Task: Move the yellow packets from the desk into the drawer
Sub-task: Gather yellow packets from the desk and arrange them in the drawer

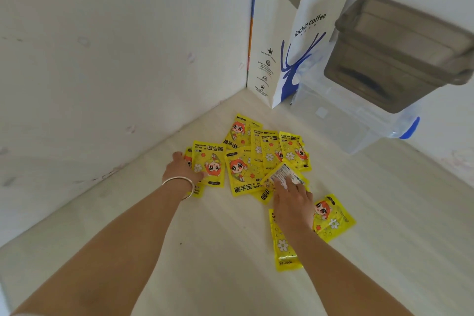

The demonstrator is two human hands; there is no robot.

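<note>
The grey box (400, 51) is cut off by the right edge. The handles of the paper bag (287, 33) run off the top edge. The fingertips of the left hand (182, 167) are hidden under a yellow packet (209, 163); the grip cannot be judged. A second packet (283, 244) is partly covered by the right hand (292, 202) and forearm — its print cannot be read. The small print on the bag's side panel is too fine to be read. Both arms are cut off by the bottom edge — the drawer is not seen.
</note>
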